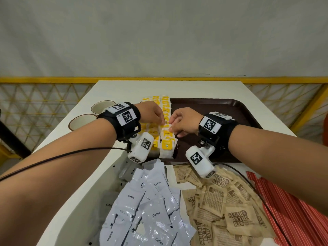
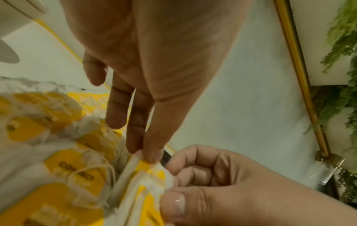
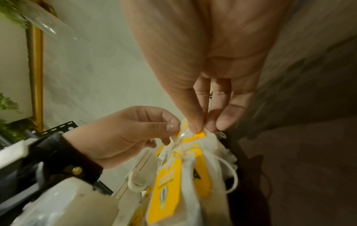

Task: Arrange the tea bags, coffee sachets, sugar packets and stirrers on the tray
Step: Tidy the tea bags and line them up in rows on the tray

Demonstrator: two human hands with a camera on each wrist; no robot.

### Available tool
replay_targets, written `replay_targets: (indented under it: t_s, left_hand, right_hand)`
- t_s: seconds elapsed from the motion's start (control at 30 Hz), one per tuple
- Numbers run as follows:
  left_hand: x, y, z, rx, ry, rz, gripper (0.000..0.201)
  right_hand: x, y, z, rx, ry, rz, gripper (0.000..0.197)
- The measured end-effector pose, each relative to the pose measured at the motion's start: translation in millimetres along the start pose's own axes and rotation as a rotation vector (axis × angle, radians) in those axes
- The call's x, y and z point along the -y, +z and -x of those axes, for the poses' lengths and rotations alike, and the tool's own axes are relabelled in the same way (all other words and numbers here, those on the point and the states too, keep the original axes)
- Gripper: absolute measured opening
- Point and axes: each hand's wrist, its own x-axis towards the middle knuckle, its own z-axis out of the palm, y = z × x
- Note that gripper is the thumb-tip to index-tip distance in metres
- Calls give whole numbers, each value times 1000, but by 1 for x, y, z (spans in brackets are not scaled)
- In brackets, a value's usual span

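Observation:
Tea bags with yellow tags (image 1: 165,105) lie in two rows along the left side of the dark brown tray (image 1: 221,110). Both hands meet over the right row. My left hand (image 1: 163,122) pinches the top edge of one tea bag (image 2: 152,172) between thumb and fingers (image 2: 152,154). From the other side, my right hand (image 1: 171,128) pinches the same tea bag (image 3: 195,137) with thumb and fingertips (image 3: 195,126). White coffee sachets (image 1: 150,206), brown sugar packets (image 1: 230,208) and red stirrers (image 1: 287,215) lie loose on the white table near me.
Two empty cups (image 1: 100,106) (image 1: 81,121) stand on the table left of the tray. The right part of the tray shows bare brown surface. A yellow railing (image 1: 53,79) runs behind the table. Cables trail from both wrist cameras.

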Motion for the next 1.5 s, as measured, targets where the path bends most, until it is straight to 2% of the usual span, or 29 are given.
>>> replay_targets:
  t_s: [0.27, 0.43, 0.5, 0.73, 0.87, 0.97, 1.1, 1.2, 1.37, 1.5]
  left_hand:
    - [-9, 6, -12, 30, -25, -130, 23]
    - [-5, 5, -12, -62, -18, -53, 10]
    - [-1, 1, -6, -99, -15, -2, 12]
    - [0, 1, 16, 20, -7, -21, 15]
    - [1, -1, 21, -62, 21, 43, 8]
    - [5, -2, 29, -86, 39, 93, 6]
    - [5, 5, 38, 24, 31, 96, 7]
    - [4, 12, 40, 66, 24, 115, 16]
    - [-2, 23, 37, 48, 37, 98, 7]
    - [-2, 23, 34, 29, 3, 103, 9]
  right_hand:
    - [-8, -4, 9, 67, 93, -20, 25]
    - [-7, 3, 13, 90, 104, -34, 23]
    - [-6, 4, 14, 90, 110, -44, 22]
    - [-5, 8, 15, 82, 137, -37, 21]
    - [-3, 4, 19, 48, 143, -80, 16]
    - [-4, 0, 26, 88, 112, -26, 17]
    - [-11, 2, 32, 146, 22, 54, 24]
    - [-12, 5, 32, 101, -17, 29, 25]
    - [-9, 6, 33, 70, -53, 32, 24]
    - [-6, 4, 37, -38, -128, 164, 24]
